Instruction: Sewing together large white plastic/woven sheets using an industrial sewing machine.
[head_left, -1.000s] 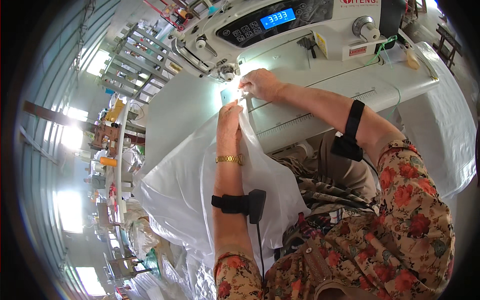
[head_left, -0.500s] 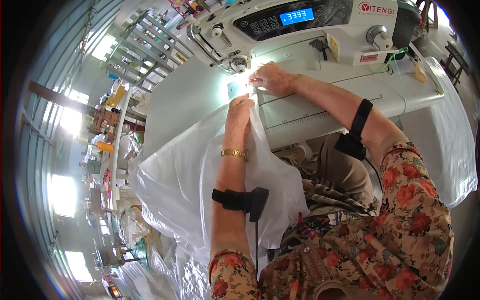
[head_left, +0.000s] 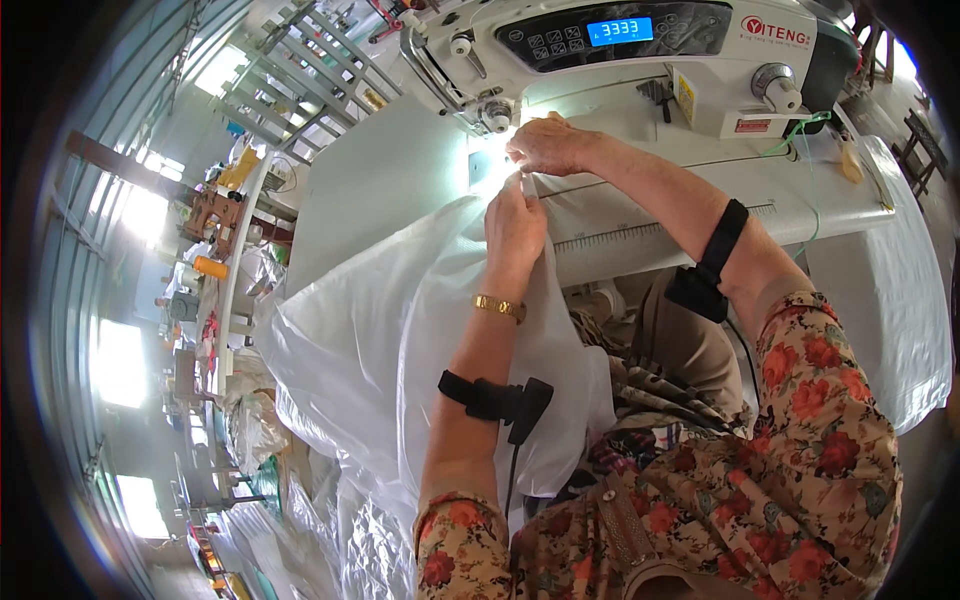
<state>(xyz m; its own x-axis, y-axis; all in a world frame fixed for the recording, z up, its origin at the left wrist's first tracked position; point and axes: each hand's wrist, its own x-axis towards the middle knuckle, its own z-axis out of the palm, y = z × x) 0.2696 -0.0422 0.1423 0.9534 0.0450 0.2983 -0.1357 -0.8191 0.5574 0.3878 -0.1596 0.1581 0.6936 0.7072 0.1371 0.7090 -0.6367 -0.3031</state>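
Observation:
White sheer fabric drapes from the sewing machine over the table's front edge and down across my lap. My left hand pinches its gathered edge just in front of the needle area. Close beside it, my right hand is closed on the same edge, fingertips nearly meeting those of the left. Both hands are right by the lit sewing head. Glare and my fingers hide the exact spot where the cloth meets the needle.
A ruler scale runs along the front of the machine table. Green thread hangs at the right, near more white sheeting. A cluttered shelf with an orange thread cone stands at the left.
My left hand has shifted right and slightly up along the cloth, its wrist now more angled. The right hand stays close to the needle, its fingers more curled. The view has shifted slightly.

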